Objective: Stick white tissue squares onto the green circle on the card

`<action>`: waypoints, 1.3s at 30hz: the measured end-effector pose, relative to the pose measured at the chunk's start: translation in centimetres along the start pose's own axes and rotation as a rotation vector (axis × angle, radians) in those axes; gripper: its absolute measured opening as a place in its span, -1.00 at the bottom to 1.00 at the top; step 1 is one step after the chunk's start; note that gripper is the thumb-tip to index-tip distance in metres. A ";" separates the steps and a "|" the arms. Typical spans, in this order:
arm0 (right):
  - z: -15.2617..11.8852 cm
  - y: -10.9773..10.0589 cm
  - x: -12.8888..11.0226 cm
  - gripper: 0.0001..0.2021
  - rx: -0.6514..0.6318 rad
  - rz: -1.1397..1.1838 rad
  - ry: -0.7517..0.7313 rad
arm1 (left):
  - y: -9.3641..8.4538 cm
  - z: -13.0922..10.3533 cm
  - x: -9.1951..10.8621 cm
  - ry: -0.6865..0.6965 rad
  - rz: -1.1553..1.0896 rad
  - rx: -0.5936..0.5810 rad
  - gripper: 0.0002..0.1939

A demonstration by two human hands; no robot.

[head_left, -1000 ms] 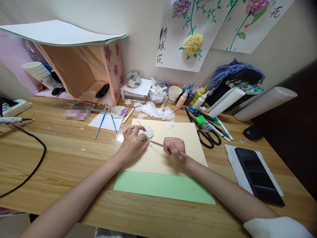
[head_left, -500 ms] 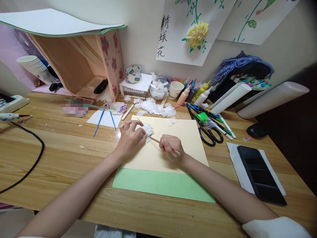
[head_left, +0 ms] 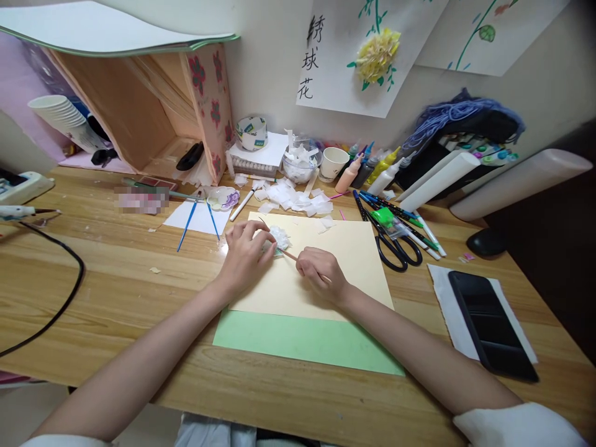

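A white paper flower (head_left: 280, 237) with a bit of green beneath it lies on the cream sheet (head_left: 344, 261). Beside its left edge my left hand (head_left: 249, 251) has its fingers curled and closed at the flower's edge; what they pinch is hidden. My right hand (head_left: 322, 272) is wrapped round a thin brown stick (head_left: 289, 255), whose tip points left and touches the flower's lower edge. A green sheet (head_left: 307, 341) shows below the cream one.
White paper scraps (head_left: 293, 195) and a bowl of scraps (head_left: 300, 164) are behind the sheet. Black scissors (head_left: 395, 251), pens and a dark case (head_left: 493, 323) lie on the right. Two blue brushes (head_left: 187, 225) rest on white paper at the left.
The view has shifted slightly. The right hand has moved a little closer to the flower with the stick, and more of the white flower shows between the hands.
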State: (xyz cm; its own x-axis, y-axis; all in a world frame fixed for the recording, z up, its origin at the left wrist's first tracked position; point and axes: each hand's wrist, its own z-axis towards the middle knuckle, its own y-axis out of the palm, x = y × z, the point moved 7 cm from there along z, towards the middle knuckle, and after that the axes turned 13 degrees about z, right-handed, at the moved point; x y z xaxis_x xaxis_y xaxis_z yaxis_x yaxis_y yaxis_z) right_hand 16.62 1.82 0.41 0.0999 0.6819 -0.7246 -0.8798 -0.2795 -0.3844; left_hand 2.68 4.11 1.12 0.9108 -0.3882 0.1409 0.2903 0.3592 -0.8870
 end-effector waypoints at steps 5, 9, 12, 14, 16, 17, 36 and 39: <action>-0.3 0.0 0.6 -0.62 0.050 0.059 0.075 | 0.5 -0.3 -2.0 -0.240 -0.151 0.024 -0.84; -0.1 -0.4 2.1 -0.51 0.192 0.199 0.331 | 1.4 -0.6 -3.4 -0.375 -0.277 0.006 -0.85; 0.4 -0.8 3.2 -0.45 0.320 0.307 0.530 | 1.9 -0.7 -3.6 -0.390 -0.295 -0.025 -0.85; 0.8 -0.9 3.5 -0.42 0.367 0.340 0.576 | 2.0 -0.7 -3.6 -0.386 -0.299 -0.024 -0.85; 1.1 -1.1 3.6 -0.40 0.384 0.370 0.580 | 2.1 -0.7 -3.7 -0.385 -0.302 -0.018 -0.86; 1.0 -1.1 3.6 -0.40 0.386 0.385 0.573 | 2.1 -0.7 -3.7 -0.384 -0.303 -0.017 -0.86; 0.4 -0.8 3.6 -0.39 0.354 0.360 0.510 | 2.0 -0.5 -3.5 -0.356 -0.244 -0.023 -0.88; 0.4 -1.0 3.7 -0.39 0.372 0.357 0.521 | 1.9 -0.5 -3.4 -0.347 -0.223 -0.027 -0.88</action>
State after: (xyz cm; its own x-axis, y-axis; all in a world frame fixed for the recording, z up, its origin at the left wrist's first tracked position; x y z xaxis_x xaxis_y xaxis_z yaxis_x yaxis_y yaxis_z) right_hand 17.71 4.89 -1.62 -0.0962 0.1563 -0.9830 -0.9904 -0.1133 0.0789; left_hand -0.02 5.72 -1.28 0.8727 -0.1429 0.4669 0.4882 0.2746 -0.8284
